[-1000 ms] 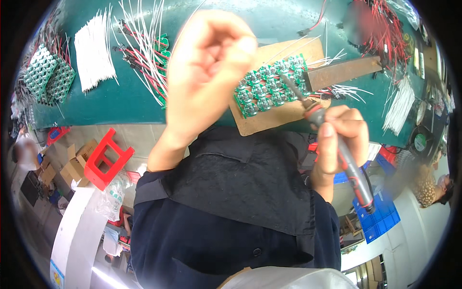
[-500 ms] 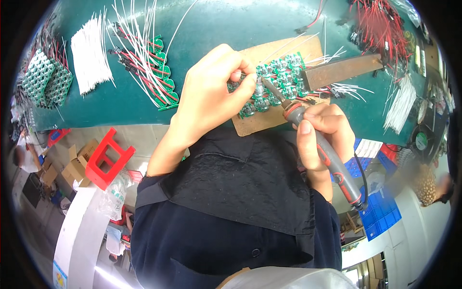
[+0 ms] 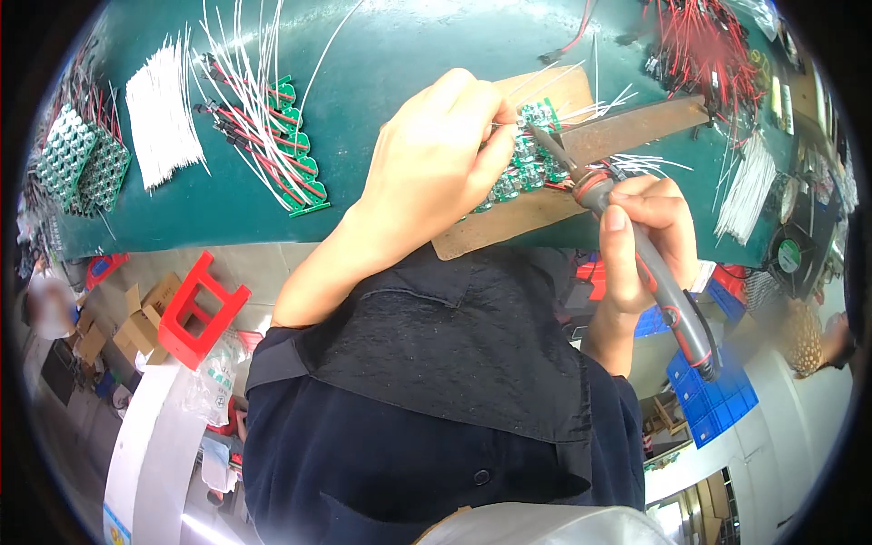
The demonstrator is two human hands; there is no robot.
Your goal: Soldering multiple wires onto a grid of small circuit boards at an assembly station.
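In my right hand (image 3: 649, 236) is a grey and red soldering iron (image 3: 668, 295), its tip pointing up and left onto a panel of small green circuit boards (image 3: 522, 177). My left hand (image 3: 436, 154) covers the panel's left part, thumb and forefinger pinched by the iron's tip on a thin wire that is mostly hidden. Under the panel lies a brown board (image 3: 509, 222). A flat rusty metal bar (image 3: 636, 132) rests across the panel's right side, with white and red wires sticking out around it.
On the green table (image 3: 363, 68), a strip of wired green boards (image 3: 304, 168) and a white wire bundle (image 3: 163, 113) lie left. Unwired panels (image 3: 68, 154) sit farther left. Red wires (image 3: 704, 50) and more white wires (image 3: 747, 195) lie right. A red stool (image 3: 200, 309) stands below.
Both hands have shifted right along the panel, the soldering iron with them. Its tip now touches or nearly touches a spot farther right. The whole view has shifted slightly.
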